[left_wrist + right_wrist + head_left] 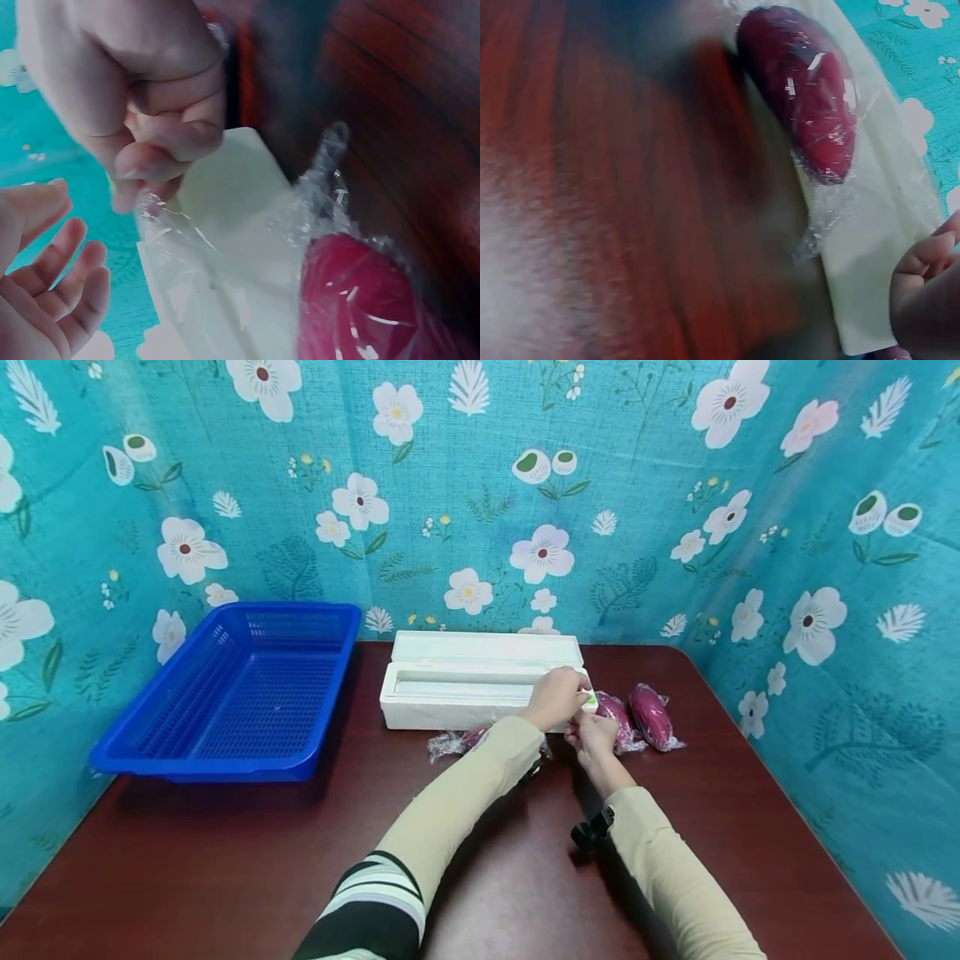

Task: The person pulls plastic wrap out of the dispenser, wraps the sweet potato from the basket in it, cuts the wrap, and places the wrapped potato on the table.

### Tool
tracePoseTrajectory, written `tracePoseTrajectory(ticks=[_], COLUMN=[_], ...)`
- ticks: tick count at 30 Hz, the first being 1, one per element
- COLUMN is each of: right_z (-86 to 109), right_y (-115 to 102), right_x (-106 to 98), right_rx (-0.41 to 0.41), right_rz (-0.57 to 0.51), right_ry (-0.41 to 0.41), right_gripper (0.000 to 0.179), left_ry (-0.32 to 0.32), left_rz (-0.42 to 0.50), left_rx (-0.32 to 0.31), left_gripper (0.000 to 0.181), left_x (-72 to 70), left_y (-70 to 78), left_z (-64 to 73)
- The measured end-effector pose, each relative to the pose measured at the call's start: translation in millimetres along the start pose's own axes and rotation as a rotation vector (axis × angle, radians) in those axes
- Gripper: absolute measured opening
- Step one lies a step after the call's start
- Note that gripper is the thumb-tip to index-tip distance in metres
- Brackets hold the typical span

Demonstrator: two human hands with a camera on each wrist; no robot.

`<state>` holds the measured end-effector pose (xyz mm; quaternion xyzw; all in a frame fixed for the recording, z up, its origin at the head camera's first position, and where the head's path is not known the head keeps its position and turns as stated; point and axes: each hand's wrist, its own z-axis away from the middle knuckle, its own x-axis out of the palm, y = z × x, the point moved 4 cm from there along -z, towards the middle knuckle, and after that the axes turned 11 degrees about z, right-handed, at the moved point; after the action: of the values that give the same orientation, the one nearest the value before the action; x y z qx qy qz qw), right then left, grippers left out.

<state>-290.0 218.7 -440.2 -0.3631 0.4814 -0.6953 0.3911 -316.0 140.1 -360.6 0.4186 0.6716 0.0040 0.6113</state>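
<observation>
A long white cling film box (442,714) lies on the table, its lid raised at the back. My right hand (596,739) is at the box's right front corner; its curled fingers pinch the edge of clear cling film (202,262) beside a small green piece. Just above that corner is my left hand (557,697); in the left wrist view its fingers (75,315) are loosely bent, with nothing visible between them. In front of the box lies a purple-red oblong, like a sweet potato (799,97), wrapped in clear film and partly hidden by the left sleeve in the head view.
Two more film-wrapped purple-red oblongs (651,717) lie right of the box. A blue plastic basket (210,768) stands on the left of the dark brown table (225,868). A turquoise flowered curtain (450,527) hangs behind and along the sides.
</observation>
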Motion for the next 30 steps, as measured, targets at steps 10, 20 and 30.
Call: tracePoseTrajectory(ticks=[10, 20, 30], right_z=[-45.9, -62.5, 11.9], right_y=[30.6, 38.7, -15.5], right_x=[-9.0, -11.5, 5.2], right_rx=[-0.159, -0.144, -0.09], right_rz=[-0.093, -0.231, -0.069], right_ry=[0.01, 0.115, 0.097], right_gripper=[0.032, 0.033, 0.046], left_ry=[0.038, 0.088, 0.135], left_rz=[-0.132, -0.222, -0.234], left_rx=[0.017, -0.049, 0.049], left_gripper=[0.022, 0.019, 0.012], left_x=[22.4, 30.9, 35.7], left_y=[0.9, -6.6, -10.3], left_z=[-9.8, -10.2, -7.9])
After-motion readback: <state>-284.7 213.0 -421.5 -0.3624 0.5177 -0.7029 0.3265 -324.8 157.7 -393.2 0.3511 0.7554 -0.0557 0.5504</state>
